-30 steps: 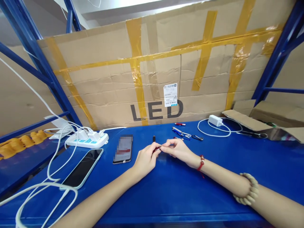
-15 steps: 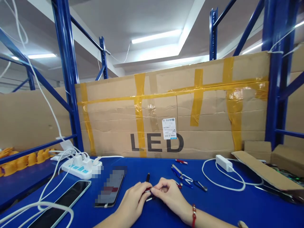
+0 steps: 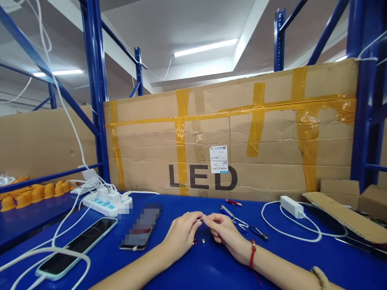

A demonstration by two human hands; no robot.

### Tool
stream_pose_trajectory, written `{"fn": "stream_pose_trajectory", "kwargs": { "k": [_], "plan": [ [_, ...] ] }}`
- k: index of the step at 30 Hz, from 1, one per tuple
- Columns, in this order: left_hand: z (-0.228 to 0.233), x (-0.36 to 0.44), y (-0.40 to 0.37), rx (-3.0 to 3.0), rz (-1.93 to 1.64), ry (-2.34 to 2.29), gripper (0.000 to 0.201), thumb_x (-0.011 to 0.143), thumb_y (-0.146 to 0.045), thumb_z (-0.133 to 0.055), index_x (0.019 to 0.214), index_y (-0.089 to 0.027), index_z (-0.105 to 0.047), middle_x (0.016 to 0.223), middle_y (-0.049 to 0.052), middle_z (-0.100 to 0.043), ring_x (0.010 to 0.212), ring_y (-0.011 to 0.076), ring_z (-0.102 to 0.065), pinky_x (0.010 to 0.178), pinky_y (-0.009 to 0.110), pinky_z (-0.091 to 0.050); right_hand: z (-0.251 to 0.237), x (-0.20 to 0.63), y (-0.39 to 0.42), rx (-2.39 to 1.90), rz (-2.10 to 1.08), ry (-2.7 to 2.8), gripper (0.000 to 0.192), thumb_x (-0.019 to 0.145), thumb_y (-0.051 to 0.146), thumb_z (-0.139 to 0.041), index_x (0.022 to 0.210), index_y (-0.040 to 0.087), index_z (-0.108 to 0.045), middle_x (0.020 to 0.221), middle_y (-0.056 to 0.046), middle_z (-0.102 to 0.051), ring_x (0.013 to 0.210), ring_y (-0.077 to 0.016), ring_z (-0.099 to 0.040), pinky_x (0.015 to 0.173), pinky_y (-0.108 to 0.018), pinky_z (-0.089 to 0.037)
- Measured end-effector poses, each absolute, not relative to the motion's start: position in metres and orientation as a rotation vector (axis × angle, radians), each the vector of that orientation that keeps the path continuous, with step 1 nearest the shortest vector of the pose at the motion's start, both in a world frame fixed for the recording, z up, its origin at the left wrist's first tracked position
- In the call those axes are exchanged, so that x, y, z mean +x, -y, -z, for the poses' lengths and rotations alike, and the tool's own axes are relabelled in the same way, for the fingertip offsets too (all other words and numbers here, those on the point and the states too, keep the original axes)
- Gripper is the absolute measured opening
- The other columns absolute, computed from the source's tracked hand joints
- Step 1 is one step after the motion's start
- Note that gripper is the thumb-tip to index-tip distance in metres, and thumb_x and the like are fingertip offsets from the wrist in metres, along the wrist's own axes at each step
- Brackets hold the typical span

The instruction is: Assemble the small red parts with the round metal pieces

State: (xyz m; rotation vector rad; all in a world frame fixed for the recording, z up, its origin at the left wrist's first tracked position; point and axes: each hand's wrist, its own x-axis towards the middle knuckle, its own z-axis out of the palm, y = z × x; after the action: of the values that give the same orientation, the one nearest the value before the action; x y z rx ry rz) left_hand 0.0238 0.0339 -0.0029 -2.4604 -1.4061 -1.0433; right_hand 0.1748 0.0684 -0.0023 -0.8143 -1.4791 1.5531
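Silvery piece: a tiny metal part [image 3: 200, 220] sits pinched between both hands, just above the tabletop [image 3: 272, 257].
Left grip: left hand [image 3: 181, 233] has thumb and forefinger closed on the part's left end.
Right grip: right hand [image 3: 222, 230] has fingertips closed on the right end, a red cord at the wrist.
Axis: the part lies roughly left to right, spanning the gap; neither hand is nearer.
Loose bits: two small pieces [image 3: 199, 241] lie on the blue surface directly under the hands, one reddish, one pale.
Pens and tools: one red pen [image 3: 233, 202] near the carton, one blue tool [image 3: 229, 214] and one dark clip [image 3: 259, 233] right of the hands.
Phones: two, one blurred [image 3: 142, 231], one charging [image 3: 77, 247].
Power: one strip [image 3: 107, 201], one white adapter [image 3: 292, 206].
Backdrop: one taped cardboard carton [image 3: 229, 133] marked LED.
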Motion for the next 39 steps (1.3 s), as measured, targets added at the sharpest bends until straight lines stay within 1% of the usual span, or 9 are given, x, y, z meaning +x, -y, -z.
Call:
{"fn": "stream_pose_trajectory", "kwargs": {
  "k": [10,12,17,22,27,30,32,36,39],
  "plan": [
    [0.004,0.021,-0.027,-2.490,1.049,1.500,0.026,0.089,-0.025,-0.035,0.105,-0.024,-0.055,0.101,0.002,-0.064,0.088,0.0153,-0.060,0.081,0.026,-0.047,0.002,0.178,-0.067,-0.770,-1.667,1.510,0.045,0.057,0.052,-0.069,0.058,0.016,-0.044,0.042,0.010,-0.030,0.040,-0.0015,-0.018,0.039,-0.020,-0.012],
    [0.005,0.021,-0.028,-2.482,1.001,1.463,0.026,0.088,-0.024,-0.035,0.104,-0.023,-0.056,0.097,0.002,-0.065,0.086,0.0160,-0.060,0.080,0.027,-0.047,0.004,0.180,-0.070,-0.762,-1.688,1.521,0.044,0.058,0.051,-0.069,0.057,0.015,-0.043,0.043,0.009,-0.030,0.040,-0.0013,-0.020,0.039,-0.020,-0.012],
    [0.005,0.023,-0.025,-2.488,0.883,1.361,0.028,0.089,-0.024,-0.031,0.099,-0.020,-0.056,0.081,0.003,-0.064,0.072,0.0154,-0.059,0.066,0.026,-0.048,0.006,0.188,-0.079,-0.678,-1.809,1.574,0.042,0.060,0.044,-0.072,0.056,0.015,-0.041,0.044,0.009,-0.032,0.040,-0.0006,-0.022,0.038,-0.018,-0.012],
    [0.003,0.024,-0.023,-2.501,0.869,1.303,0.027,0.090,-0.026,-0.031,0.100,-0.020,-0.055,0.087,0.003,-0.065,0.075,0.0153,-0.060,0.068,0.026,-0.048,0.006,0.193,-0.083,-0.620,-1.912,1.581,0.040,0.059,0.039,-0.073,0.058,0.014,-0.043,0.046,0.009,-0.033,0.040,-0.0005,-0.023,0.037,-0.017,-0.013],
    [0.002,0.022,-0.025,-2.512,0.876,1.343,0.030,0.090,-0.028,-0.031,0.113,-0.022,-0.049,0.103,0.002,-0.064,0.088,0.0154,-0.060,0.076,0.027,-0.047,0.003,0.192,-0.083,-0.620,-1.891,1.579,0.041,0.059,0.041,-0.073,0.061,0.015,-0.042,0.046,0.010,-0.034,0.041,-0.0001,-0.025,0.037,-0.014,-0.016],
    [0.002,0.023,-0.026,-2.502,0.852,1.469,0.029,0.090,-0.029,-0.032,0.110,-0.023,-0.051,0.105,0.002,-0.063,0.091,0.0164,-0.059,0.078,0.027,-0.046,0.004,0.190,-0.081,-0.649,-1.801,1.646,0.041,0.064,0.046,-0.067,0.062,0.016,-0.039,0.045,0.010,-0.034,0.039,-0.0008,-0.027,0.036,-0.014,-0.019],
    [0.001,0.024,-0.026,-2.500,0.833,1.585,0.029,0.089,-0.029,-0.031,0.109,-0.024,-0.052,0.104,0.001,-0.063,0.090,0.0163,-0.060,0.076,0.026,-0.046,0.006,0.187,-0.078,-0.702,-1.628,1.713,0.039,0.069,0.050,-0.061,0.066,0.017,-0.040,0.045,0.010,-0.036,0.036,-0.0019,-0.029,0.034,-0.015,-0.022],
    [-0.004,0.025,-0.025,-2.488,0.870,1.735,0.031,0.089,-0.031,-0.028,0.110,-0.025,-0.050,0.103,0.000,-0.063,0.085,0.0159,-0.060,0.075,0.025,-0.045,0.009,0.184,-0.069,-0.742,-1.087,1.825,0.029,0.071,0.041,-0.062,0.085,0.019,-0.048,0.067,0.006,-0.048,0.040,-0.0021,-0.041,0.036,-0.016,-0.031],
    [-0.006,0.026,-0.024,-2.485,0.899,1.785,0.031,0.089,-0.034,-0.026,0.107,-0.026,-0.050,0.095,-0.001,-0.064,0.081,0.0158,-0.060,0.073,0.024,-0.044,0.007,0.184,-0.065,-0.717,-0.906,1.861,0.023,0.075,0.034,-0.059,0.090,0.019,-0.053,0.080,0.003,-0.052,0.043,-0.0014,-0.045,0.040,-0.017,-0.036]
  ]
}}
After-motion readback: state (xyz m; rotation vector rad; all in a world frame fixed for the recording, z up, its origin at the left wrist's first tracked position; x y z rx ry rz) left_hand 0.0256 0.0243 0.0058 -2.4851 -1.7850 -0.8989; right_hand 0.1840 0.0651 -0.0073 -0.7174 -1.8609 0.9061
